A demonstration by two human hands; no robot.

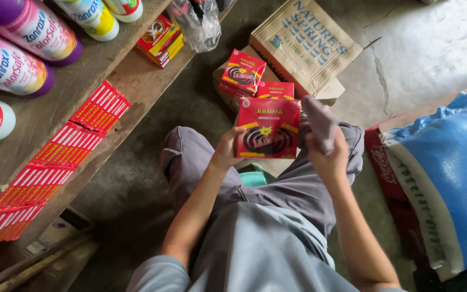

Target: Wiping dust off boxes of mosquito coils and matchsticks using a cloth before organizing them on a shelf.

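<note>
The head camera looks down on a seated person. In the middle of the frame the left hand (pixel 227 147) grips a red square box (pixel 267 128) by its left edge, fingers closed on it. The right hand (pixel 328 154) is closed around a grey cloth (pixel 320 121), which touches the box's right edge. It seems the box is being wiped; a good wipe needs a steady hold and the cloth flat on the surface. More red boxes (pixel 243 73) lie above on a cardboard carton (pixel 305 40), and a row stands on the wooden shelf (pixel 141 81) at left. The box's back and the right fingertips are hidden.
</note>
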